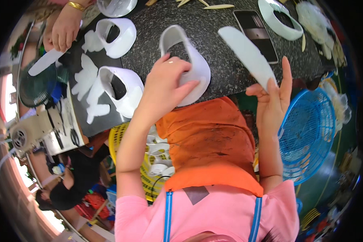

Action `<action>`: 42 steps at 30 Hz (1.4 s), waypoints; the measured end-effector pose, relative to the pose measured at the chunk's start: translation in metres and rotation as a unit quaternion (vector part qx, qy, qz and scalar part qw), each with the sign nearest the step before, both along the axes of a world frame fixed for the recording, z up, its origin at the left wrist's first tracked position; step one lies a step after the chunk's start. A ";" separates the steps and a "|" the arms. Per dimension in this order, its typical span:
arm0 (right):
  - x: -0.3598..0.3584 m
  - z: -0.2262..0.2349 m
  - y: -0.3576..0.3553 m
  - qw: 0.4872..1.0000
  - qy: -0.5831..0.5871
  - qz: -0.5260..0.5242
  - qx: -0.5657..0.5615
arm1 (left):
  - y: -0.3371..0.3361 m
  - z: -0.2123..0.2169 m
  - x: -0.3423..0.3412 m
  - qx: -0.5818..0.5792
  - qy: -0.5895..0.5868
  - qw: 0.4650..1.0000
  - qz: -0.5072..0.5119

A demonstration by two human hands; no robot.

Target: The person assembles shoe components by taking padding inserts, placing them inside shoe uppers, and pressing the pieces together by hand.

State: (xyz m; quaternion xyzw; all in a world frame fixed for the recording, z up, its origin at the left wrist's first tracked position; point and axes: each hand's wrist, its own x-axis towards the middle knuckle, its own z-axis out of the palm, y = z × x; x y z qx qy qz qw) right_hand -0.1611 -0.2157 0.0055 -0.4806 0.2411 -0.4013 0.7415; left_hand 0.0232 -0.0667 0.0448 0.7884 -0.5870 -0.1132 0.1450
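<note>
My left hand (165, 86) is closed on the side of a white piece shaped like a shoe upper (199, 68), a rounded shell with a large opening, resting on the dark speckled worktop. Its thumb presses on the outer surface and its other fingers reach into the opening. Between the thumb and fingers of my right hand (273, 101) is the near end of a long, flat white insole-shaped piece (246, 52); one finger stretches away from it. The piece slants up and left over the worktop, beside a dark phone (257, 36).
More white shells (123, 38) stand to the left, by loose white cut pieces (84, 76). Another person's hand (66, 30) holds a white strip at the far left. A blue basket (306, 133) is at right, a yellow basket (119, 141) below the worktop. Scissors (74, 136) lie left.
</note>
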 end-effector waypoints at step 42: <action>0.023 0.004 0.011 0.969 0.135 -0.037 -0.202 | 0.020 -0.048 -0.035 -0.353 0.701 0.539 0.307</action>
